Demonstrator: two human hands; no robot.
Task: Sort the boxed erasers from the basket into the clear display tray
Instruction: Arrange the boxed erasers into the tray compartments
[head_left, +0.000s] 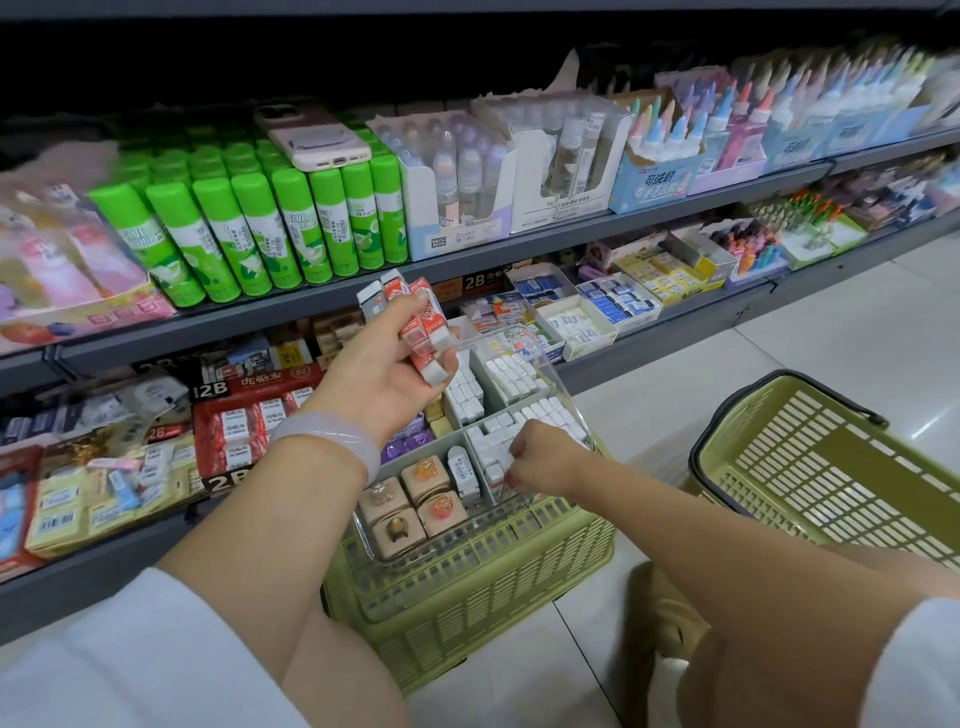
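The left hand was raised above the clear display tray, its grip closed round a bundle of red-and-white boxed erasers. The right hand reached into the tray's near right compartment, fingertips pinching a white boxed eraser. The tray rested on a green basket; a second green basket lay tilted to the right.

The person wears a white top with short sleeves. The left sleeve is wide and loose, and the right sleeve is white too. Both arms are bare below the sleeves. A smooth, pale, milky bangle goes around the wrist, just below the left hand.
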